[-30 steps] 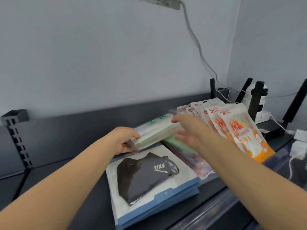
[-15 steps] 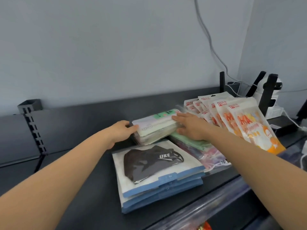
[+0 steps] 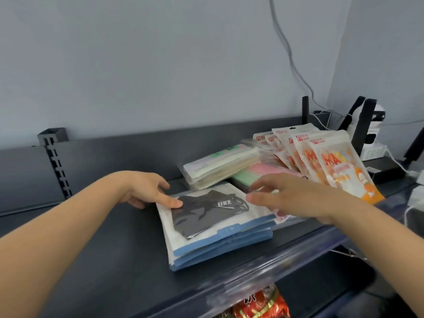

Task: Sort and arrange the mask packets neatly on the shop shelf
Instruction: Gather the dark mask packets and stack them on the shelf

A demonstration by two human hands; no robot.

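On shelf (image 3: 103,249): blue-edged packet stack (image 3: 215,228), fanned; left hand (image 3: 146,191) fingers flat on its corner; right hand (image 3: 291,198) spread, empty. Risk: uneven push slides slick packets off.

Even, cool, diffuse light; wall (image 3: 160,65) flat grey-blue, no hard shadows. Only faint soft shading on dark shelf (image 3: 114,237). Right hand (image 3: 286,196) smeared by motion blur towards its fingertips. Pale glare on clear strip (image 3: 275,267) along shelf's front edge. Wide-angle bowing at frame edges.
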